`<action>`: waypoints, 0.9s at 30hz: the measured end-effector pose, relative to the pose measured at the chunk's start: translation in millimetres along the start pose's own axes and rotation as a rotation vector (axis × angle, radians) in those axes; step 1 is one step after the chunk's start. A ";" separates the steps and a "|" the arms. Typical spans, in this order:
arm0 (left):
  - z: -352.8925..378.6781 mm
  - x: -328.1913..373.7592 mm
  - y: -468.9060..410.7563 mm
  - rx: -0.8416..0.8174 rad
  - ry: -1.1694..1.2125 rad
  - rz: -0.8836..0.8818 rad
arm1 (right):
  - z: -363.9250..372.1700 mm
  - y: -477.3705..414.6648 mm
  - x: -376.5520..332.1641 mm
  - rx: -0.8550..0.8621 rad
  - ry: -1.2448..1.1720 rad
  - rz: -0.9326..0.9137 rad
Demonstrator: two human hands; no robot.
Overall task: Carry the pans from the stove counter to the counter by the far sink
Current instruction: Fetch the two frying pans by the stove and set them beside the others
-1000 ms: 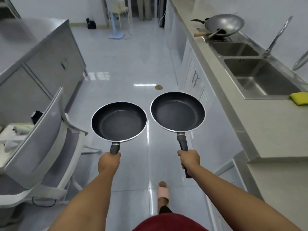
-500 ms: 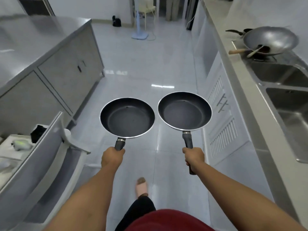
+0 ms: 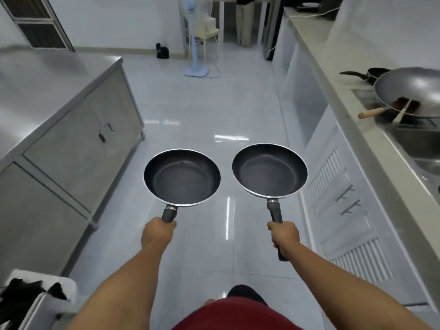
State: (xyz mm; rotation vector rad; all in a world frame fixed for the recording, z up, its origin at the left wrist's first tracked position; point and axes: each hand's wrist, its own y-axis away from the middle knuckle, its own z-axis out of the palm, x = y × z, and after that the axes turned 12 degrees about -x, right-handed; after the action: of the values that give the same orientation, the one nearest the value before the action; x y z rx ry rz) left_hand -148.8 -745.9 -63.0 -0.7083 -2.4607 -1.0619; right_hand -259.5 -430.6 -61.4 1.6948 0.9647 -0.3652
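Observation:
Two black non-stick frying pans with silver rims are held level over the tiled floor, side by side and not touching. My left hand (image 3: 157, 232) grips the handle of the left pan (image 3: 182, 177). My right hand (image 3: 284, 235) grips the handle of the right pan (image 3: 269, 170), whose handle end sticks out below my fist. Both pans are empty. The long pale counter (image 3: 316, 44) runs along the right side into the distance.
A steel wok (image 3: 412, 96) with a wooden handle sits on the right counter beside a sink (image 3: 426, 148). A steel cabinet island (image 3: 69, 129) stands on the left. A blue floor fan (image 3: 196, 55) stands in the aisle far ahead. A white chair (image 3: 40, 296) is at bottom left.
I have walked forward down the aisle with both pans; the sinks and the chair have slid back past me and the wok is now close on my right.

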 end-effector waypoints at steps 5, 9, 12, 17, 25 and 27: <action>-8.5 72.1 -72.5 -0.013 0.010 0.022 | 1.6 -65.0 -60.9 0.019 0.029 -0.006; -5.8 136.2 -130.7 -0.037 0.013 0.042 | -13.1 -129.2 -113.9 0.022 0.073 -0.022; -3.3 188.4 -172.9 -0.044 0.011 0.047 | -31.6 -183.1 -157.9 0.023 0.100 -0.041; 9.6 277.7 -229.4 -0.051 0.029 0.028 | -58.2 -256.9 -231.4 0.010 0.091 -0.039; 21.7 397.3 -319.1 -0.039 0.077 0.029 | -68.7 -357.2 -339.1 -0.019 0.001 -0.023; 21.3 424.0 -345.1 -0.037 0.055 0.030 | -69.4 -384.0 -362.3 -0.008 -0.001 -0.019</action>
State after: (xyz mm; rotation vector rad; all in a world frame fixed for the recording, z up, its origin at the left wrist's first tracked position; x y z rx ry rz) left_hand -692.5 -806.4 -55.6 -0.7151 -2.3828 -1.1031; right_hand -788.5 -490.4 -47.9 1.6791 0.9814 -0.3746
